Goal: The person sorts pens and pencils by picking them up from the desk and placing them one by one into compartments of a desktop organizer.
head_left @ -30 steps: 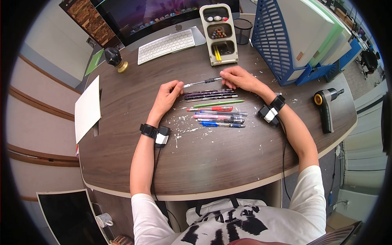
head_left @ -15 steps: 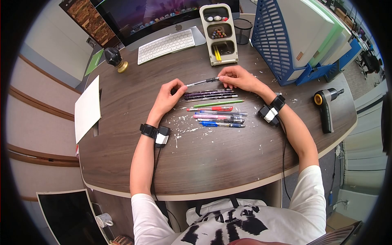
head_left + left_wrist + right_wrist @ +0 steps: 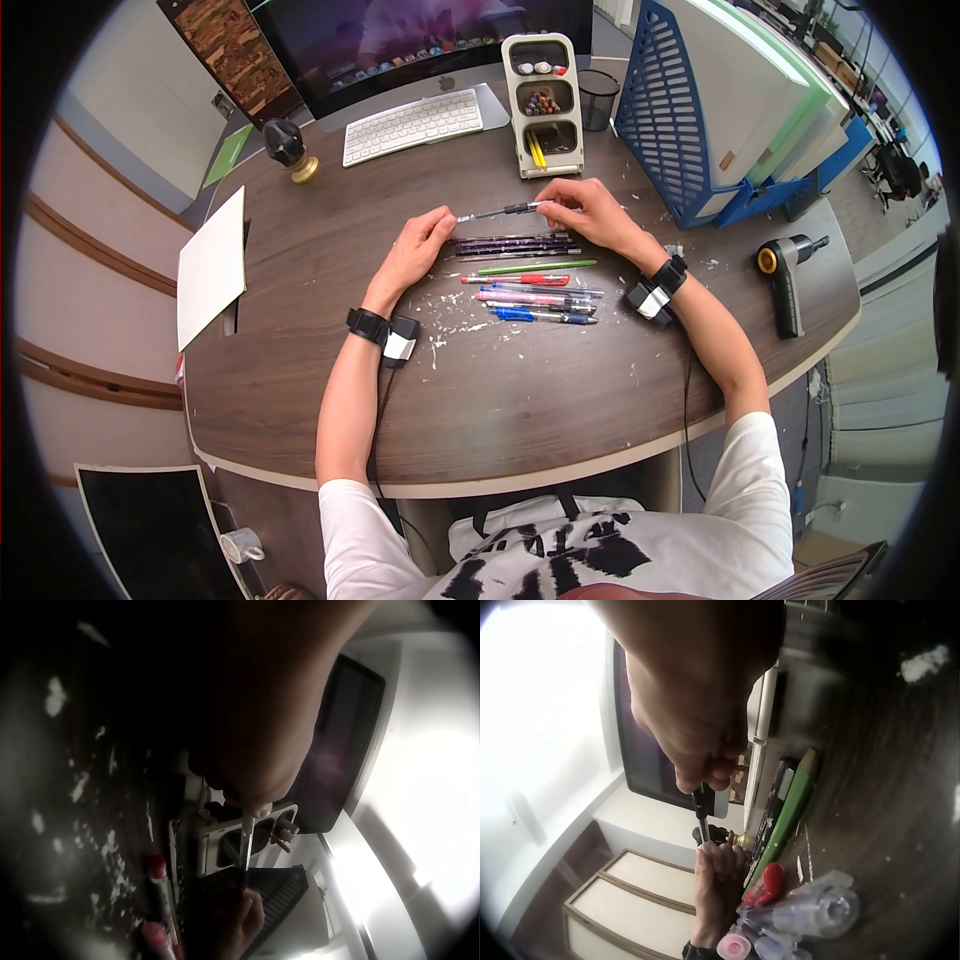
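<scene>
A clear pen with a black grip (image 3: 518, 209) spans the gap between the two hands, above the far side of a row of pens. My left hand (image 3: 415, 252) pinches its left end; my right hand (image 3: 592, 212) pinches the right end between thumb and fingers. In the right wrist view, the pen's black part (image 3: 700, 801) emerges from the right fingertips. Just nearer lie several dark purple pens (image 3: 515, 245), a green pencil (image 3: 535, 267), a red pen (image 3: 515, 280), pink and clear pens (image 3: 535, 297) and a blue pen (image 3: 515, 314), roughly parallel.
Beyond the hands stand a beige organizer (image 3: 548, 170) with pens and pencils, a black mesh cup (image 3: 598, 100) and a keyboard (image 3: 413, 128). A blue file rack (image 3: 665, 120) and a cordless tool (image 3: 787, 285) are at right. White scraps (image 3: 450, 328) litter the desk (image 3: 520, 420).
The head view has tilted slightly, so the desk sits lower in it. The left fingers and thumb have shifted on the pen's end. Both hands still hold the pen; the row of pens has stayed put.
</scene>
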The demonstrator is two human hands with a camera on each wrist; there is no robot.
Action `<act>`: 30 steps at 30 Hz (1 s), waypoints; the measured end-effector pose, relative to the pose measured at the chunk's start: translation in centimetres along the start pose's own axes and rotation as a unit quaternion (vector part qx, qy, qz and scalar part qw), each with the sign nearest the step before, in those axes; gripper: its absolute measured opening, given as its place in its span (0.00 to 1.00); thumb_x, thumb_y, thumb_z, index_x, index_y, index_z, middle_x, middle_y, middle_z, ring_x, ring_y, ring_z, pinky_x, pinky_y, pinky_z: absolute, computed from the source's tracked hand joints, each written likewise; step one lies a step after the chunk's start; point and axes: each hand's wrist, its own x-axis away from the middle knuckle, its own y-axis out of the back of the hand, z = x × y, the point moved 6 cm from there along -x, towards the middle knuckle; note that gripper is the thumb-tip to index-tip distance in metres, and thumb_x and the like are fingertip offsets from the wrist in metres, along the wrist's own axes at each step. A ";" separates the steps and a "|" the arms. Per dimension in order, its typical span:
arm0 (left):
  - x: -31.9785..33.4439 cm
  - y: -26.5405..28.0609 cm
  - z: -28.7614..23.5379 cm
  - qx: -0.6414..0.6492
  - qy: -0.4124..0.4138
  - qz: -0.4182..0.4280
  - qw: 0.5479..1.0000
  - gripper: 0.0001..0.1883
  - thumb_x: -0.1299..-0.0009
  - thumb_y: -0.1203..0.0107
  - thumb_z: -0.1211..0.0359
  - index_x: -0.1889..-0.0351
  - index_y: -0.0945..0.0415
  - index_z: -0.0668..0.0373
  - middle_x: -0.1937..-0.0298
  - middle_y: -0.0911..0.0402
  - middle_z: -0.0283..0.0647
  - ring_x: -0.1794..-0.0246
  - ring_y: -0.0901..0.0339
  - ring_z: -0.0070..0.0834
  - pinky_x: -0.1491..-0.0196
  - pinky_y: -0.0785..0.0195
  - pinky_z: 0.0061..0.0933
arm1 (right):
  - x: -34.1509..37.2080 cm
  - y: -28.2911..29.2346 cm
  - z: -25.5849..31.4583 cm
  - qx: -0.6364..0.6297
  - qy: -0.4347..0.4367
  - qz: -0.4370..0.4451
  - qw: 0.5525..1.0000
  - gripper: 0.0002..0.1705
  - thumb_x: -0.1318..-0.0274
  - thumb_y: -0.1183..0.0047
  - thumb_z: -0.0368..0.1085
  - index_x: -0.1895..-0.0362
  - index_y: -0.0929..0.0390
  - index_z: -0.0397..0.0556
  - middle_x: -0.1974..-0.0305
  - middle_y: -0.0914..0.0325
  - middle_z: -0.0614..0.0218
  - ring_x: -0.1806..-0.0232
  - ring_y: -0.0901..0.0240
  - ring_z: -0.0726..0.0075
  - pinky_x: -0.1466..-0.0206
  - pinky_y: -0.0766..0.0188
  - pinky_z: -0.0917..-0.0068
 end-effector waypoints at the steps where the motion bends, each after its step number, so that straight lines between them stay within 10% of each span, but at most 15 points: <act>1: 0.0 0.1 0.0 0.000 -0.003 -0.003 1.000 0.21 0.18 0.58 0.54 0.69 0.39 0.60 0.73 0.43 0.27 0.69 0.47 0.18 0.65 0.47 0.24 | 0.0 0.0 0.3 0.003 0.003 0.001 1.000 0.11 0.35 0.43 0.39 0.60 0.20 0.42 0.77 0.20 0.68 0.74 0.24 0.79 0.68 0.30 0.78; 9: -0.2 0.1 0.2 0.088 -0.016 -0.007 0.996 0.25 0.18 0.60 0.48 0.69 0.34 0.60 0.75 0.41 0.28 0.71 0.46 0.18 0.65 0.45 0.24 | 0.4 0.7 3.4 0.102 0.094 -0.028 0.990 0.11 0.37 0.40 0.38 0.58 0.19 0.43 0.73 0.19 0.63 0.74 0.24 0.73 0.67 0.29 0.74; 19: -0.3 0.2 0.3 0.132 -0.011 -0.012 0.991 0.33 0.20 0.67 0.40 0.66 0.28 0.60 0.77 0.40 0.27 0.73 0.43 0.19 0.65 0.46 0.23 | 2.8 11.1 11.7 -0.009 0.150 -0.393 0.907 0.09 0.38 0.39 0.31 0.53 0.16 0.45 0.67 0.21 0.74 0.68 0.32 0.89 0.66 0.36 0.86; 30: -0.2 0.0 0.2 0.128 -0.011 -0.003 0.992 0.33 0.20 0.67 0.40 0.67 0.28 0.61 0.77 0.40 0.26 0.73 0.43 0.18 0.64 0.45 0.22 | -5.4 12.6 9.7 0.327 0.110 -0.265 0.901 0.12 0.36 0.43 0.34 0.50 0.18 0.45 0.63 0.19 0.58 0.70 0.24 0.63 0.63 0.27 0.70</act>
